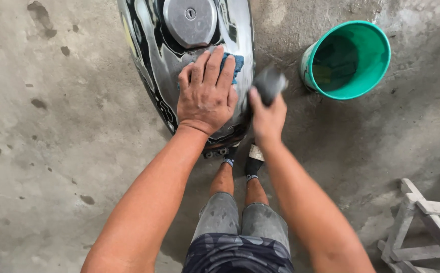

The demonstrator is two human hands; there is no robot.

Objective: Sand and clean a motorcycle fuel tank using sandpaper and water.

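The left hand (207, 93) presses flat on a blue cloth (234, 64) atop the tank (149, 45); the right hand (265, 114) grips a grey block (269, 83). The tank looks partly sanded, with painted patches left.

Cloth (234, 64) on tank (152, 55) (below its cap (189, 20)), bucket (349, 60) right, stool (422, 227) lower right.

You had no packages, signs or screens in view. The only label-like marking was a decorative graphic (138, 48) on the tank's left flank, curved bands of black, silver and yellow; its lettering was not legible.
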